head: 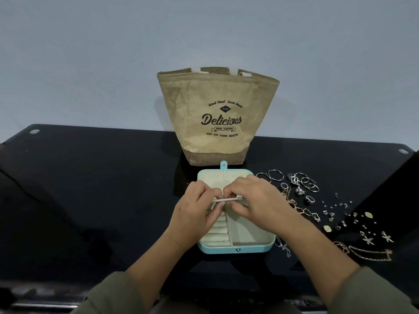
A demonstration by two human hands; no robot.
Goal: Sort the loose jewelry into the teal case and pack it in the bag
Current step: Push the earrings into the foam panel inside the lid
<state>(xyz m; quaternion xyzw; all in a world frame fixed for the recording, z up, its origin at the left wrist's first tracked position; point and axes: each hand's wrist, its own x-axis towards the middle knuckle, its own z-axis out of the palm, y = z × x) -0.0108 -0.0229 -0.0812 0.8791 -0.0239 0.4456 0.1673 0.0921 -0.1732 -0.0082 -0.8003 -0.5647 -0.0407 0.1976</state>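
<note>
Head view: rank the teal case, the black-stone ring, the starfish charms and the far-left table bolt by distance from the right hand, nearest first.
1. teal case, directly under the right hand pinching the pale strip.
2. black-stone ring, just to its right.
3. starfish charms, farther right.
4. table bolt, far-left back corner.
</note>
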